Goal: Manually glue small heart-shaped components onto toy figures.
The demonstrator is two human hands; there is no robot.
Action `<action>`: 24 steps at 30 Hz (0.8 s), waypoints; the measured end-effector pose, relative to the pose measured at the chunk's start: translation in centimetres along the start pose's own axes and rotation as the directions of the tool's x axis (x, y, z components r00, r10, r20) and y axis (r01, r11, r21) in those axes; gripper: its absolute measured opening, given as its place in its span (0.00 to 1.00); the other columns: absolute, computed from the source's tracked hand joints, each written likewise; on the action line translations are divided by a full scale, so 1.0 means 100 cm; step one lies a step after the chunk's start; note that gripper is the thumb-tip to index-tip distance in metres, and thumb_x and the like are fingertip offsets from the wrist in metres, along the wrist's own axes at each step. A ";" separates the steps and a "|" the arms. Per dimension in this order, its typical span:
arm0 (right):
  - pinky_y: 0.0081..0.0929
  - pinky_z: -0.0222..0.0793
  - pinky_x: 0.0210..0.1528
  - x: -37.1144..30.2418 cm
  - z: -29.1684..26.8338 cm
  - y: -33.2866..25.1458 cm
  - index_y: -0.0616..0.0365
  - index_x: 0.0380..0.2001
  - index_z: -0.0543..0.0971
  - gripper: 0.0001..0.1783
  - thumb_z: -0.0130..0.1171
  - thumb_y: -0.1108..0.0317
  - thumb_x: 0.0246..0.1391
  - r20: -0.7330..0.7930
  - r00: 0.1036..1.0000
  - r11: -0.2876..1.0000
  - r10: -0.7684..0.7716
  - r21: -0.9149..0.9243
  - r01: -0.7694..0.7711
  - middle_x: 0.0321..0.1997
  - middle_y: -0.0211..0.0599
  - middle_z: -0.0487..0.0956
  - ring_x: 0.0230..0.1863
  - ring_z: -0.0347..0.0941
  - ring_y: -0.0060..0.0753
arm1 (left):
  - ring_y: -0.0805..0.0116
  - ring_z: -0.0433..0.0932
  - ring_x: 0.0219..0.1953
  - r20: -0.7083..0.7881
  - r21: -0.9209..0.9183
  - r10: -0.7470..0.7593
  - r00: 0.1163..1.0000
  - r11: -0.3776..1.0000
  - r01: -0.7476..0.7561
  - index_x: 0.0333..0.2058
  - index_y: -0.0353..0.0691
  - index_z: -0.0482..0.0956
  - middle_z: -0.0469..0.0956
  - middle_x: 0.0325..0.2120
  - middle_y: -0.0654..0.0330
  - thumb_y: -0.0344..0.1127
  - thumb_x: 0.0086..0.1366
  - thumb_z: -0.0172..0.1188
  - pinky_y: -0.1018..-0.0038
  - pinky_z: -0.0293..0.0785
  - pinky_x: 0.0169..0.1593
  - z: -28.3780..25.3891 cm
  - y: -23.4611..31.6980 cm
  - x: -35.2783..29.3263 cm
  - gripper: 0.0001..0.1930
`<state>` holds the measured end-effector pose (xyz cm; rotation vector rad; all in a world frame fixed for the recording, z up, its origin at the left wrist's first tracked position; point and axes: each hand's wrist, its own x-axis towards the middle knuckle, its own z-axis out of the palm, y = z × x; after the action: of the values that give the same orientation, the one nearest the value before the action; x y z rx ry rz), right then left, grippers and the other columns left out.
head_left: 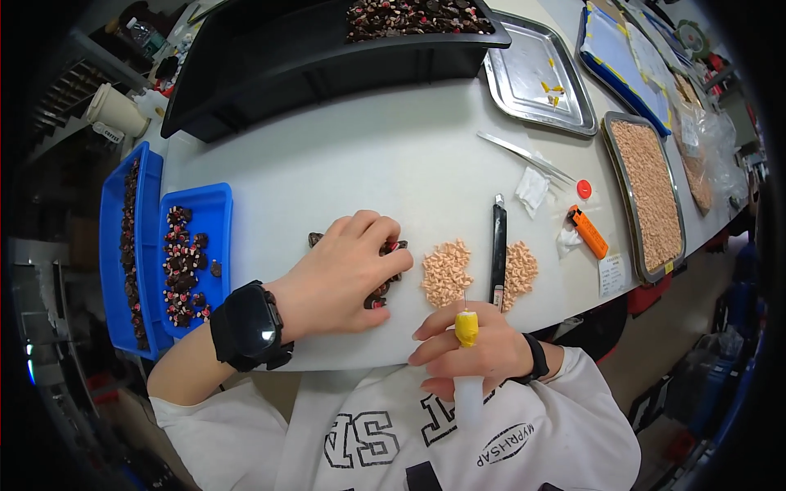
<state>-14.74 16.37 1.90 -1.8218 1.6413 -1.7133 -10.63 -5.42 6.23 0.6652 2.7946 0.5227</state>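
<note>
The small dark parts (385, 286) lie in a loose heap under your left hand (348, 274), a few showing red at your fingertips and one dark piece peeking out beyond the knuckles. Your fingers are spread flat and slightly curled over them, pressing or sorting rather than pinching; whether one is actually gripped I cannot tell. They look light, hard and apt to scatter, so take one by its sides between thumb and forefinger. Your right hand (471, 356) is closed round a needle-tipped applicator (467, 327) with a yellow collar, its needle pointing away from you. Just past that tip sit two piles of peach pellets (446, 272) with a black utility knife (498, 254) between them. Left of your wrist stands a blue tray (214, 214) of more dark parts
</note>
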 end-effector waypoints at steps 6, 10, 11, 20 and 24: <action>0.26 0.72 0.32 -0.002 0.001 0.002 0.52 0.20 0.77 0.08 0.68 0.66 0.37 -0.008 1.000 1.000 -0.010 0.002 0.010 0.32 0.26 0.82 0.38 0.75 0.34 | 0.58 0.65 0.46 0.004 -0.007 -0.020 1.000 1.000 0.020 0.33 0.40 0.73 0.67 0.40 0.55 0.32 0.46 0.63 0.66 0.65 0.50 0.003 -0.003 -0.009 0.13; 0.26 0.72 0.32 -0.001 0.002 0.001 0.52 0.22 0.76 0.09 0.68 0.66 0.38 -0.029 1.000 1.000 -0.008 0.024 0.008 0.32 0.27 0.82 0.37 0.76 0.35 | 0.58 0.66 0.42 -0.029 -0.023 -0.024 0.999 0.999 0.023 0.29 0.39 0.73 0.68 0.37 0.56 0.29 0.46 0.61 0.66 0.65 0.48 0.004 -0.007 -0.021 0.09; 0.26 0.72 0.32 -0.001 0.002 0.002 0.52 0.22 0.76 0.09 0.68 0.66 0.38 -0.031 0.999 1.000 -0.007 0.022 0.008 0.32 0.27 0.82 0.37 0.76 0.35 | 0.58 0.66 0.42 -0.028 -0.022 -0.021 0.999 1.000 0.021 0.29 0.39 0.73 0.68 0.37 0.56 0.29 0.46 0.61 0.66 0.65 0.48 0.003 -0.007 -0.024 0.09; 0.26 0.72 0.32 0.002 0.006 0.004 0.52 0.35 0.71 0.18 0.68 0.69 0.40 -0.113 0.990 0.992 -0.081 0.086 0.091 0.28 0.33 0.81 0.32 0.77 0.37 | 0.56 0.68 0.46 -0.117 -0.160 -0.091 0.989 0.984 0.072 0.28 0.40 0.73 0.70 0.36 0.56 0.30 0.45 0.61 0.61 0.63 0.53 0.000 0.000 -0.046 0.09; 0.31 0.73 0.32 0.006 0.006 0.003 0.58 0.32 0.74 0.13 0.66 0.72 0.42 -0.169 0.980 0.988 -0.101 0.103 0.119 0.26 0.30 0.76 0.24 0.71 0.35 | 0.56 0.68 0.50 -0.096 -0.136 -0.111 0.989 0.986 0.098 0.32 0.40 0.73 0.70 0.38 0.56 0.36 0.48 0.65 0.55 0.58 0.59 -0.001 0.005 -0.051 0.13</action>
<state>-14.56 15.46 1.85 -1.7933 1.4904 -2.0078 -6.02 -7.39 7.14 0.4739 2.8406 0.7323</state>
